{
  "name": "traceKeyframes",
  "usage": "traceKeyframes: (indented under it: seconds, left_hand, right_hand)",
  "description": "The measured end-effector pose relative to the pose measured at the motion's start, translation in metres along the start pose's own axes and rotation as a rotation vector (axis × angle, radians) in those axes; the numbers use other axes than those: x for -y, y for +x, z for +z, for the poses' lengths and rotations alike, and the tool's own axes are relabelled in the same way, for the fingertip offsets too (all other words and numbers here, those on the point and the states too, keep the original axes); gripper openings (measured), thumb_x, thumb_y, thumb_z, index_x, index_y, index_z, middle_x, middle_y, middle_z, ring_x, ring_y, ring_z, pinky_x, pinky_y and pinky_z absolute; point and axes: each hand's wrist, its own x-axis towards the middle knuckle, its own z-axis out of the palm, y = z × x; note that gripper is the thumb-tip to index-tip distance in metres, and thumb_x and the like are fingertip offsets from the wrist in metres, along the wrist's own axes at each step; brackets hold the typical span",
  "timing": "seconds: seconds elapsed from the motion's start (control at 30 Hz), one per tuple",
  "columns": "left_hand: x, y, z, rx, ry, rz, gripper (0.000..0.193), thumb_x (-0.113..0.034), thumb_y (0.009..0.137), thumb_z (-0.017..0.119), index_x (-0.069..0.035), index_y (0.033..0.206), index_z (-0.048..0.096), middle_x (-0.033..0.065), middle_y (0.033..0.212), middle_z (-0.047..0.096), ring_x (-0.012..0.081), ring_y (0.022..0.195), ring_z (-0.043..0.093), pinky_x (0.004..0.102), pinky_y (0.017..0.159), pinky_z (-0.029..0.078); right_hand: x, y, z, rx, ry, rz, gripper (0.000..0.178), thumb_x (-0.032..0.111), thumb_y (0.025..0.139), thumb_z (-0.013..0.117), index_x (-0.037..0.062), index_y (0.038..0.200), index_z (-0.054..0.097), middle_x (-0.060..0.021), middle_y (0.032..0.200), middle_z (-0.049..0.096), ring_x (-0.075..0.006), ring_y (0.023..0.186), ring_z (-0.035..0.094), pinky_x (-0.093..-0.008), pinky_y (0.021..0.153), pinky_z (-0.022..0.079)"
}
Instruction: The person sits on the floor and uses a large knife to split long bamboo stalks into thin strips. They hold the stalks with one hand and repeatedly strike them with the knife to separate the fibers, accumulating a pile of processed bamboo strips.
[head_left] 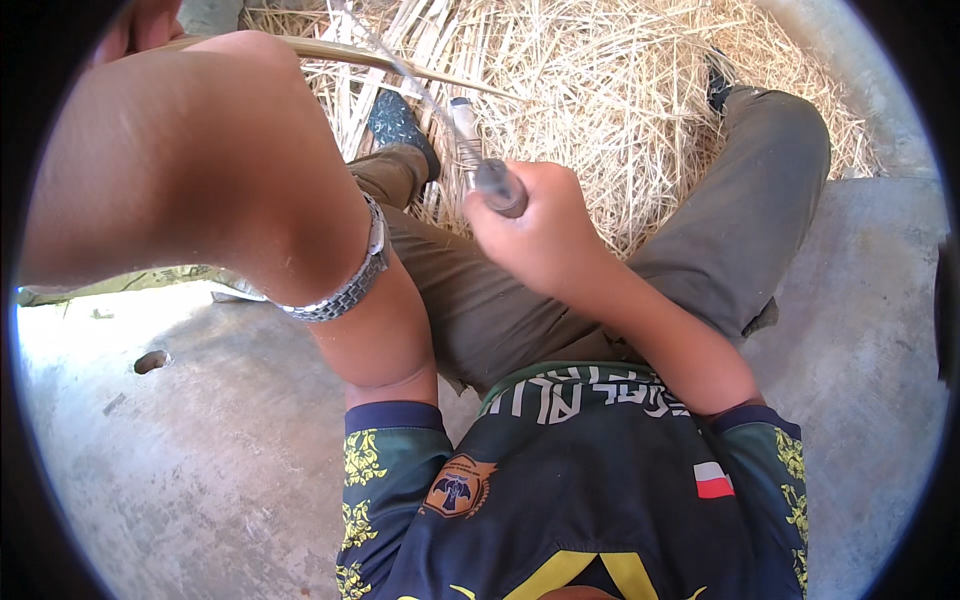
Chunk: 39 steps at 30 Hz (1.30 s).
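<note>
My left hand (190,155), close to the camera at the upper left, is closed round a long, thin tan strip that looks like split bamboo (345,53). The strip runs rightward above my lap, and the far ends of the fingers are partly cut off by the picture's rim. In front of my body my right hand (540,225) grips the rounded handle of a knife (501,188). Its narrow grey blade slants up and left, crossing the strip in the picture; whether they touch I cannot tell. A metal-band watch (345,280) circles my left wrist.
Pale shavings and thin strips (590,110) cover the ground between my legs. A pale cylindrical piece (465,128) lies beside my speckled dark shoe (400,130). I sit on a grey concrete surface (230,430) with a small hole (152,362) at the left.
</note>
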Motion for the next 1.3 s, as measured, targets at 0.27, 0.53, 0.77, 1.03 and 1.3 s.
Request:
traceKeyframes:
  seconds: [0.27,0.53,0.77,1.03,1.3]
  left_hand:
    - [-0.006,0.02,-0.008,0.124,-0.182,-0.096,0.029,-0.034,0.089,0.053,-0.01,0.073,0.049,0.004,0.068,0.045,0.0171,0.058,0.04,0.0337,0.056,0.03]
    - [-0.011,-0.013,0.021,0.134,-0.279,-0.057,0.026,-0.03,0.088,0.054,-0.011,0.072,0.047,0.0031,0.067,0.043,0.0157,0.056,0.039,0.0304,0.052,0.027]
    - [-0.013,-0.015,0.031,0.021,-0.052,0.066,0.018,-0.02,0.084,0.053,-0.009,0.072,0.045,0.0031,0.07,0.042,0.0148,0.054,0.039,0.0292,0.052,0.028]
    - [-0.015,-0.006,0.009,0.045,-0.003,0.03,0.014,-0.021,0.081,0.048,-0.011,0.073,0.041,0.0013,0.068,0.038,0.0139,0.054,0.034,0.0292,0.052,0.025]
    - [-0.013,-0.006,0.005,-0.018,0.072,0.03,0.019,-0.023,0.083,0.045,-0.012,0.072,0.034,0.0022,0.07,0.034,0.0147,0.054,0.033,0.0301,0.052,0.024]
  right_hand:
    - [-0.003,0.002,-0.014,0.069,0.02,0.103,0.024,0.02,0.086,0.067,-0.0016,0.077,0.067,-0.0109,0.059,0.061,-0.018,0.053,0.058,-0.0377,0.057,0.048]
    - [-0.035,0.015,-0.019,0.118,0.019,0.526,0.03,0.024,0.087,0.065,0.0014,0.068,0.058,-0.0034,0.057,0.056,-0.0124,0.053,0.052,-0.0315,0.054,0.043]
    - [-0.014,0.005,-0.003,0.079,0.083,0.02,0.029,0.019,0.087,0.065,0.001,0.067,0.057,-0.0039,0.057,0.056,-0.0128,0.054,0.051,-0.0345,0.054,0.043]
    - [-0.074,0.023,0.014,0.043,-0.012,0.339,0.024,0.019,0.085,0.066,-0.0004,0.071,0.064,-0.0087,0.059,0.061,-0.0171,0.054,0.057,-0.0366,0.056,0.046]
    - [-0.076,0.022,0.018,0.091,-0.097,-0.034,0.024,0.022,0.084,0.067,0.0011,0.073,0.066,-0.0171,0.061,0.063,-0.0312,0.052,0.061,-0.0423,0.056,0.05]
